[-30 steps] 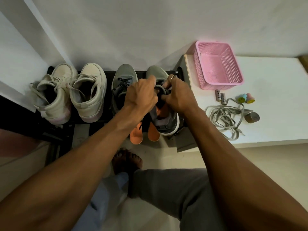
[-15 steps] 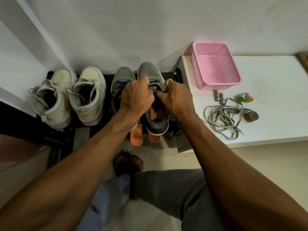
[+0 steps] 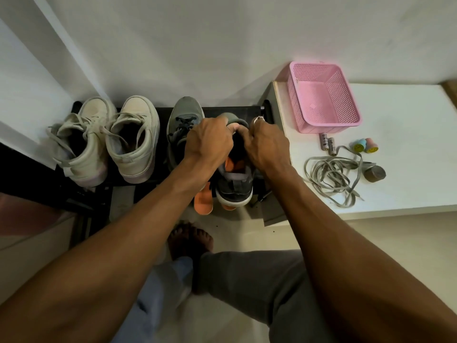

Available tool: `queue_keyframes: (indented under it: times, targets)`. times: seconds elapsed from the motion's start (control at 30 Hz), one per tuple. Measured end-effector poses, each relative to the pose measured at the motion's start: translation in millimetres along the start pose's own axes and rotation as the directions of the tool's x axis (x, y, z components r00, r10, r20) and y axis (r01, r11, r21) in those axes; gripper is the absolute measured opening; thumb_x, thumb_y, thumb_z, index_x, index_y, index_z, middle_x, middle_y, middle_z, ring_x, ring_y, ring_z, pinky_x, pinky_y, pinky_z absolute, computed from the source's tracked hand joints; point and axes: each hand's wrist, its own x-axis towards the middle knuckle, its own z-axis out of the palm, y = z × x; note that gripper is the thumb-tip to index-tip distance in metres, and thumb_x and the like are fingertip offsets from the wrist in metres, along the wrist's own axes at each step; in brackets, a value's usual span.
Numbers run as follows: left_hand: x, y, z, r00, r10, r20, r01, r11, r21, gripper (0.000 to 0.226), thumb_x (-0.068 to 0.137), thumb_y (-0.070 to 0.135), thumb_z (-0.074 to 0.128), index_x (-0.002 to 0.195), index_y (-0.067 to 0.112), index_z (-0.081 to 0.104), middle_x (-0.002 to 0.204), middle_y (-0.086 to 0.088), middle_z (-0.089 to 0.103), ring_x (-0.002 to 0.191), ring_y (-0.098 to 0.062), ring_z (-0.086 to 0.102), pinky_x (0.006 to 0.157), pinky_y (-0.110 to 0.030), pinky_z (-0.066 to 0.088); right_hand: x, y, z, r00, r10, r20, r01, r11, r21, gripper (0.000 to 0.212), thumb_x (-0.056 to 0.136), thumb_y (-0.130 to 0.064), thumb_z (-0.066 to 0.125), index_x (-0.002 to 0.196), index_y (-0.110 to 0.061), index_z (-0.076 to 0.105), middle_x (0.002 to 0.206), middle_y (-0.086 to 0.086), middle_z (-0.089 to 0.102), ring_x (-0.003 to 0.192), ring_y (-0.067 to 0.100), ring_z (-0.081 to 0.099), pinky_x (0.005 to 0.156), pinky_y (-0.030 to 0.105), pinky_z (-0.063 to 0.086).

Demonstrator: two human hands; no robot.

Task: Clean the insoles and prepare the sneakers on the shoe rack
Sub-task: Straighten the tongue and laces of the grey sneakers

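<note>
Against the white wall (image 3: 197, 58), our left hand (image 3: 210, 142) and right hand (image 3: 267, 147) grip the grey sneaker (image 3: 235, 191) at the right end of the shoe rack (image 3: 222, 111), fingers curled round its opening, an orange insole (image 3: 233, 164) showing inside.

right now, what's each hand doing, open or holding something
left hand: grips the dark grey fabric sneaker with the white sole at its opening.
right hand: grips the same sneaker's opening, other side.
</note>
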Motion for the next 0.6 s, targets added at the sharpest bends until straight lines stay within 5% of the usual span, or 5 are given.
queue_keyframes:
  times: [0.2, 0.33, 0.6]
  targets:
    - [0.7, -2.1, 3.4, 0.999, 0.046, 0.018, -0.046, 0.999, 0.029, 0.040, 0.105, 0.043, 0.048, 0.099, 0.008, 0.067, 0.107, -0.013, 0.063, 0.096, -0.032, 0.062, 0.071, -0.038, 0.042, 6.1, 11.8, -3.2, 0.993, -0.006, 0.120, 0.001, 0.999, 0.038, 0.043, 0.089, -0.058, 0.066, 0.090, -0.015, 0.060, 0.083, 0.000, 0.063, 0.078, 0.024, 0.060, 0.064, 0.033, 0.040]
    - [1.7, -2.0, 4.2, 0.999, 0.047, 0.010, -0.047, 0.998, 0.042, 0.039, 0.104, 0.043, 0.050, 0.100, 0.009, 0.069, 0.109, -0.012, 0.062, 0.099, -0.031, 0.062, 0.072, -0.035, 0.039, 6.2, 11.2, -2.8, 0.978, -0.016, 0.210, 0.007, 0.999, 0.044, 0.037, 0.079, -0.046, 0.079, 0.094, -0.020, 0.058, 0.091, -0.001, 0.065, 0.082, 0.024, 0.062, 0.069, 0.040, 0.052]
    - [0.8, -2.6, 1.9, 1.000, 0.030, -0.005, -0.030, 0.999, 0.018, 0.037, 0.106, 0.038, 0.046, 0.091, 0.009, 0.063, 0.098, -0.016, 0.067, 0.092, -0.036, 0.063, 0.066, -0.037, 0.034, 2.7, 9.4, 3.4, 0.995, -0.085, 0.061, 0.076, 0.986, 0.146, 0.026, 0.093, -0.035, 0.065, 0.087, -0.012, 0.053, 0.078, 0.003, 0.059, 0.077, 0.030, 0.059, 0.067, 0.042, 0.049]
